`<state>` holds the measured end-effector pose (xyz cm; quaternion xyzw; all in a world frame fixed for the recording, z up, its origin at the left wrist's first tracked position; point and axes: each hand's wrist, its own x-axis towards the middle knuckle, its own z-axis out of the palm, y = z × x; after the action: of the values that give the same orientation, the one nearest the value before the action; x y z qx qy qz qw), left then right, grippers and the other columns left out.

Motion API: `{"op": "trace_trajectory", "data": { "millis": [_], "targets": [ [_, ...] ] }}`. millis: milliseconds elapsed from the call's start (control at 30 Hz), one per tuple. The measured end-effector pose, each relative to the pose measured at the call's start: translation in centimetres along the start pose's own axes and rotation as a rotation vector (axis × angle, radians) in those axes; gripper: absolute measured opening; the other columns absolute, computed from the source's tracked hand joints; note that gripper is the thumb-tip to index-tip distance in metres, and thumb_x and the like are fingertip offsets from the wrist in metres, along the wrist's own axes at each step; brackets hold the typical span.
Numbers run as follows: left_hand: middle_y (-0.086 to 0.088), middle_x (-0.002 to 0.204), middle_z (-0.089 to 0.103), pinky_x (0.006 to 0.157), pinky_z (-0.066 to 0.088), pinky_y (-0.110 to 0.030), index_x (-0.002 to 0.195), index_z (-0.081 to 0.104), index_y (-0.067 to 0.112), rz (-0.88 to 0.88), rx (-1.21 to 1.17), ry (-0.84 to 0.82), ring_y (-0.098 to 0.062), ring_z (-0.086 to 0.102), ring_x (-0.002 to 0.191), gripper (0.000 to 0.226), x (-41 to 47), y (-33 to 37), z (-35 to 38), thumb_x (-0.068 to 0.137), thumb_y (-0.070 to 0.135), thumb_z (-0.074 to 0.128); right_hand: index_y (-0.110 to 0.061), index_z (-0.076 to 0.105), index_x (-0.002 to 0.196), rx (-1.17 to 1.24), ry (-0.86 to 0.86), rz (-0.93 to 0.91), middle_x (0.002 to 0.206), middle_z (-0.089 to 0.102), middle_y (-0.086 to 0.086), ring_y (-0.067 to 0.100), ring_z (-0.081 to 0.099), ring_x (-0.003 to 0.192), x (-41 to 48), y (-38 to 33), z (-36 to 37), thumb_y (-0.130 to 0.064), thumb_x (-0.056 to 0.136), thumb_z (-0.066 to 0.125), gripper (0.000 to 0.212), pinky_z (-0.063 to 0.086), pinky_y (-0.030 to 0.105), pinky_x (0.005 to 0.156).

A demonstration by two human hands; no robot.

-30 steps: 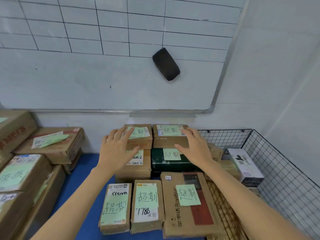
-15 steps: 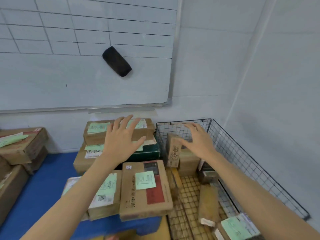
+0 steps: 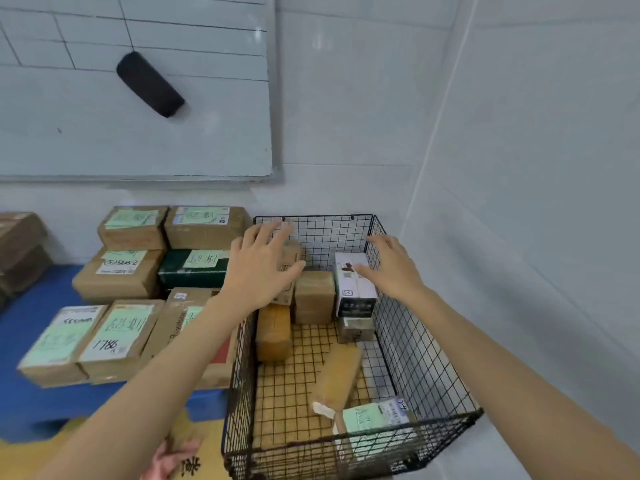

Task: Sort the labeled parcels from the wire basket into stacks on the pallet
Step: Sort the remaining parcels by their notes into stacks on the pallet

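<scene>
the blue pallet (image 3: 20,327) on the left already carries low stacks of cardboard parcels with pale green labels (image 3: 114,337), so i judge the sorting well past halfway. the black wire basket (image 3: 408,341) holds what is left: a white printed box (image 3: 353,285), several plain brown parcels (image 3: 313,296) and a green-labelled parcel (image 3: 372,419) at its near corner. the left hand (image 3: 261,268) and right hand (image 3: 393,268) hover over its far end, fingers spread, holding nothing, the right just beside the white box.
</scene>
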<state>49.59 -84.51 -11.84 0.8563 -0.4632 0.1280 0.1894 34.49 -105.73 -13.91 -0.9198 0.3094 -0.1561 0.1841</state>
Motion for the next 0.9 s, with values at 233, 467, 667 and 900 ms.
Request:
{"op": "trace_trajectory", "data": {
  "millis": [233,467,667,900],
  "targets": [
    [0.000,0.153,0.038,0.111,0.030,-0.050,0.150,0.034,0.027,0.001,-0.067,-0.061,-0.026,0.033,0.140,0.067,2.3,2.9,3.8,0.091,0.054,0.052,-0.017,0.036,0.149,0.113,-0.042,0.059,0.154,0.029,0.008,0.027,0.033,0.141,1.0,1.6,3.3,-0.038,0.089,0.070,0.072,0.036,0.045,0.112],
    [-0.002,0.155,0.037,0.113,0.027,-0.051,0.153,0.029,0.026,-0.030,-0.111,-0.196,-0.027,0.033,0.142,0.070,5.1,3.3,10.5,0.092,0.052,0.053,-0.019,0.030,0.151,0.091,-0.122,0.206,0.156,0.025,0.009,0.030,0.033,0.139,2.3,4.5,8.7,-0.037,0.089,0.069,0.076,0.041,0.049,0.107],
    [-0.001,0.153,0.039,0.113,0.030,-0.047,0.153,0.029,0.026,-0.095,-0.153,-0.329,-0.025,0.035,0.140,0.071,5.4,2.2,16.8,0.091,0.047,0.057,-0.017,0.029,0.151,0.137,-0.116,0.346,0.156,0.027,0.009,0.027,0.035,0.140,3.1,7.8,12.7,-0.027,0.089,0.072,0.076,0.039,0.043,0.111],
    [-0.003,0.149,0.045,0.113,0.029,-0.042,0.148,0.038,0.018,-0.091,-0.150,-0.393,-0.022,0.034,0.139,0.069,5.8,2.0,22.7,0.090,0.048,0.060,-0.015,0.032,0.150,0.197,-0.077,0.416,0.151,0.035,0.010,0.025,0.041,0.135,3.8,9.7,16.4,-0.018,0.090,0.070,0.072,0.039,0.038,0.109]
  ]
}}
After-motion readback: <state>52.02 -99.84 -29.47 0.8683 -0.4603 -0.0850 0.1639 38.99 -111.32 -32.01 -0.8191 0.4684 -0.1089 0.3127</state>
